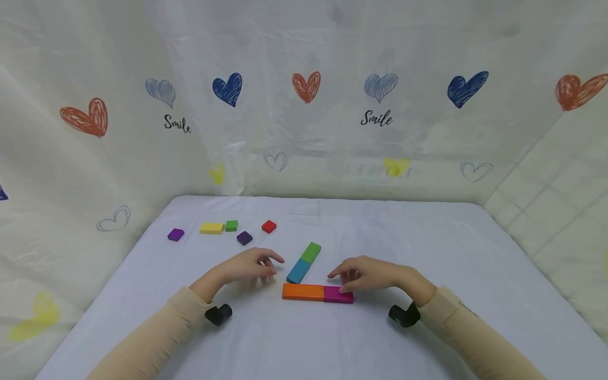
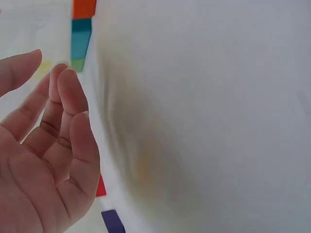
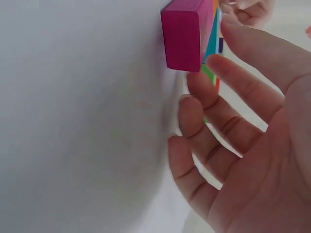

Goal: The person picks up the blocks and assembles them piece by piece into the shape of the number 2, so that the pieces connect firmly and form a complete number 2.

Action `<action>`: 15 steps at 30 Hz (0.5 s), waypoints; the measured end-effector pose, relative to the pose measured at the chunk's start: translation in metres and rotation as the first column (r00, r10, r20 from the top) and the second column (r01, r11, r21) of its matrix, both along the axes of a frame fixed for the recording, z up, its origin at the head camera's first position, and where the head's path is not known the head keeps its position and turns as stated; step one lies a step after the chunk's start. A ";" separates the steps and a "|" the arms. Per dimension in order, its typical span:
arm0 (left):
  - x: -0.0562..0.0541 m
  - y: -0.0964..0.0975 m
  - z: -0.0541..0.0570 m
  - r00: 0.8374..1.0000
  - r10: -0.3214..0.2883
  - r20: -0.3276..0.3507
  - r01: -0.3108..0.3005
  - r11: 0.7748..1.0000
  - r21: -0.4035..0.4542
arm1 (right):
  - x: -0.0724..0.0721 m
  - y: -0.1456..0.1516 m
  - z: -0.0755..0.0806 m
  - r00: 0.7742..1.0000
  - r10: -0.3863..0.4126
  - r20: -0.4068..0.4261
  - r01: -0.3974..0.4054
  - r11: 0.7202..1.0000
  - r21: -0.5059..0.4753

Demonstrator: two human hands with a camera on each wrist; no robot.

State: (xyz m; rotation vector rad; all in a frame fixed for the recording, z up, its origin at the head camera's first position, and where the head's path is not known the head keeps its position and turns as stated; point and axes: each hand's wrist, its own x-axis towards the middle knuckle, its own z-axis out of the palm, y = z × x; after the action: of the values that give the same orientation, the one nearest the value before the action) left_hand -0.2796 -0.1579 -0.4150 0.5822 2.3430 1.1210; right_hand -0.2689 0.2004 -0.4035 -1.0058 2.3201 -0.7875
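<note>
An orange block [image 1: 303, 292] and a magenta block [image 1: 339, 294] lie end to end in a row on the white cloth. Behind them a blue block [image 1: 298, 271] and a green block [image 1: 311, 252] form a slanted line, its blue end close to the orange block. My right hand [image 1: 372, 273] is by the magenta block, thumb tip right at its top edge, other fingers loosely bent beyond it. Left of the blue block, my left hand [image 1: 252, 265] hovers low over the cloth, fingers relaxed and holding nothing. The left wrist view shows its palm and loosely bent fingers [image 2: 77, 92].
Toward the back left of the table [image 1: 404, 232] lie a purple block [image 1: 176, 234], a yellow block [image 1: 211, 228], a small green block [image 1: 231, 226], a dark purple block [image 1: 244, 238] and a red block [image 1: 268, 226]. A sheet with printed hearts [image 1: 306, 87] hangs behind the table.
</note>
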 end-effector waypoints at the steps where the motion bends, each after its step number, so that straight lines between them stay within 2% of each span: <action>1: -0.001 -0.003 0.001 1.000 0.010 -0.004 -0.010 1.000 0.009 | -0.002 -0.003 -0.001 1.000 -0.003 0.003 0.003 1.000 -0.003; 9: -0.012 -0.026 0.016 0.987 0.144 -0.066 -0.143 0.989 0.027 | -0.014 -0.019 -0.007 0.997 -0.043 0.065 0.043 0.999 0.001; 15: -0.026 -0.050 0.017 0.958 0.261 -0.119 -0.258 0.965 0.042 | -0.019 -0.031 -0.006 0.995 -0.034 0.091 0.033 0.999 0.014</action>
State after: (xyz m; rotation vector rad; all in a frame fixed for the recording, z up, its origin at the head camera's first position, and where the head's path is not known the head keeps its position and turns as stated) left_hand -0.3051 -0.2081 -0.3978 0.3685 2.5721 1.2639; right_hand -0.2880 0.1694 -0.4096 -0.9088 2.2665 -0.8138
